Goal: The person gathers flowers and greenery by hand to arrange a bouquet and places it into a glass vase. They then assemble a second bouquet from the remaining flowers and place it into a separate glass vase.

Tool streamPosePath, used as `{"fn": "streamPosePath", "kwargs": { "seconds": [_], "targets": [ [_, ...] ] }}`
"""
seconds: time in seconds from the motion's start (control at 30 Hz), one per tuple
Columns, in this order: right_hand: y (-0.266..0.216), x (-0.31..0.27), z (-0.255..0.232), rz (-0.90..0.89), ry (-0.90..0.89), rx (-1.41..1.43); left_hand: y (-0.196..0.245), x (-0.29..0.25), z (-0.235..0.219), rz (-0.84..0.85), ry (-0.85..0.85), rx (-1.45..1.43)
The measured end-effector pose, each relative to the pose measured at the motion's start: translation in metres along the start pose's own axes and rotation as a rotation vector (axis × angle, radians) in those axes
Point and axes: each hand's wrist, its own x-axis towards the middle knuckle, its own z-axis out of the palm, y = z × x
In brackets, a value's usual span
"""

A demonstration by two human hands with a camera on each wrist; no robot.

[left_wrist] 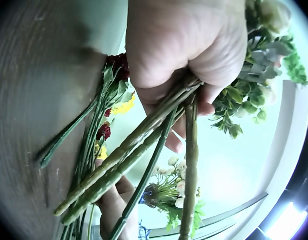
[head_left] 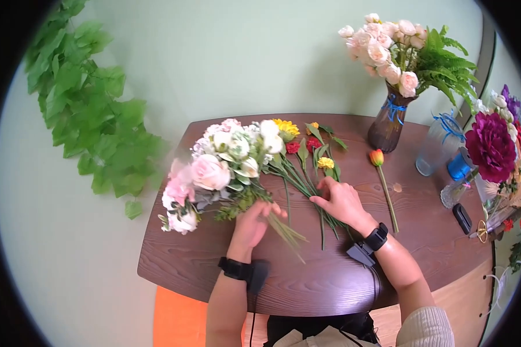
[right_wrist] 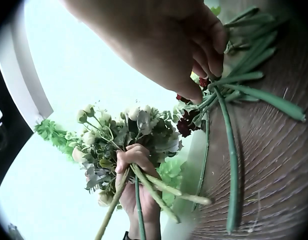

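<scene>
My left hand (head_left: 253,224) grips a bouquet (head_left: 211,173) of pink and white artificial flowers by its stems, which cross and spread below the fist. In the left wrist view several thick stems (left_wrist: 139,145) come out of the grasp. My right hand (head_left: 342,202) reaches over a loose bunch of green stems (head_left: 315,196) lying on the table. Its thumb and fingers stand apart, with fingertips right at the stems (right_wrist: 231,92). Red flowers (head_left: 293,148), a yellow sunflower (head_left: 286,128) and a small yellow flower (head_left: 325,163) top this bunch.
A red-yellow tulip (head_left: 377,158) lies right of the bunch on the brown table (head_left: 295,277). Behind it stands a dark vase (head_left: 383,130) with pale roses. A clear vase (head_left: 434,153), blue ribbon spool (head_left: 459,166) and purple flower (head_left: 491,139) are at the right.
</scene>
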Motion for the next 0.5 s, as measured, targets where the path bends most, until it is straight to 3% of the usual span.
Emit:
{"fn": "streamPosePath", "kwargs": {
  "seconds": [0.2,0.3,0.47,0.5],
  "targets": [
    [0.011,0.002,0.005,0.184,-0.014,0.129,0.002,-0.005,-0.002,-0.062,-0.099,-0.134],
    [0.017,0.002,0.008,0.202,-0.05,0.232,0.002,-0.005,-0.006,-0.026,-0.173,-0.15],
    [0.028,0.004,0.016,0.14,-0.017,0.337,0.008,-0.008,0.002,-0.024,-0.134,-0.141],
    [0.034,0.005,0.022,0.14,0.009,0.465,0.009,-0.008,0.003,-0.023,-0.11,-0.129]
  ]
}}
